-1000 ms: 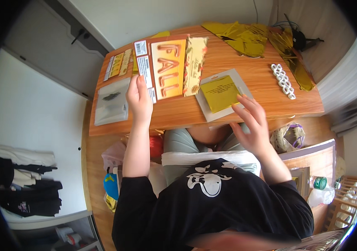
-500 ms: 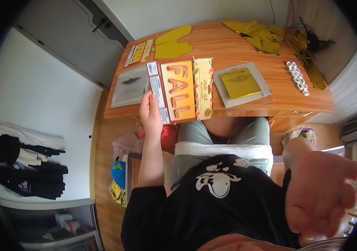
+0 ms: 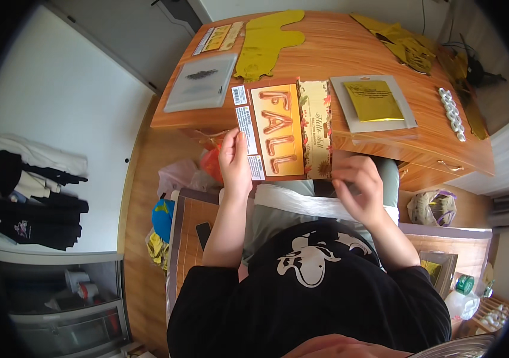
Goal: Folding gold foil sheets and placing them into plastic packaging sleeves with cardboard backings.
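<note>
My left hand (image 3: 234,162) is closed on the left edge of a printed packaging card (image 3: 275,129), its thumb over the front. The card is orange and cream, with a picture of shiny letter balloons and a leafy border. It is held up over my lap, just in front of the desk edge. My right hand (image 3: 361,186) is beside the card's lower right corner, fingers half bent and apart. Whether its fingertips touch the card is hard to tell.
On the wooden desk (image 3: 320,51) lie a flat gold foil balloon (image 3: 269,45), a clear plastic case (image 3: 200,82), a similar printed card (image 3: 218,37), a gold square packet (image 3: 373,100) on a pale sleeve, white rings (image 3: 452,114) and crumpled gold foil (image 3: 394,42). A bag (image 3: 432,207) stands on the floor.
My right hand has come from the lower right, near the camera, to the card's right side. The view has shifted, and the card stays in my left hand.
</note>
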Motion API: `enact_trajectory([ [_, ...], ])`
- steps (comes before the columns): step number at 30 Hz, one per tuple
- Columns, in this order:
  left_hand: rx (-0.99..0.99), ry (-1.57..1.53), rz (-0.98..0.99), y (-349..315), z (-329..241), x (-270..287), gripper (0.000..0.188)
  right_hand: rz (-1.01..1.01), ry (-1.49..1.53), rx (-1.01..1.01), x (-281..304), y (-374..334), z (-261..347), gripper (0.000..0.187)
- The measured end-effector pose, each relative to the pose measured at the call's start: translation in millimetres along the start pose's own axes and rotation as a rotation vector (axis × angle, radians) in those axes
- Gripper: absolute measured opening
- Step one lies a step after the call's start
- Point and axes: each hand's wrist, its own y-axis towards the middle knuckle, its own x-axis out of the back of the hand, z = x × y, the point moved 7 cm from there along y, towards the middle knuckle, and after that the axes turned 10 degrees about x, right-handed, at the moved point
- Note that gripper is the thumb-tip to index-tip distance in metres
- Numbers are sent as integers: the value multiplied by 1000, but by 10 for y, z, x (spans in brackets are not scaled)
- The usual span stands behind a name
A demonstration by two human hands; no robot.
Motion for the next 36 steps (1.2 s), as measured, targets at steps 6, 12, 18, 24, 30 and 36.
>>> enact_trajectory([
  [6,17,-60,20,-32,49,23,24,-78,269,-463,-358,-366,-535,48],
  [12,53,-74,53,-28,71,37,25,-98,815,-762,-584,-449,-746,50],
  [18,78,-44,45,-20,160,157,26,-84,843,-839,-617,-459,-757,45],
  [24,36,30,18,177,256,260,30,623,1705,-80,-559,408,981,8],
  [30,-3,-53,-146,360,207,410,28,875,2222,29,-1121,291,2571,14],
  [36,54,-69,-103,472,206,311,32,961,2300,64,-1472,332,3339,13],
])
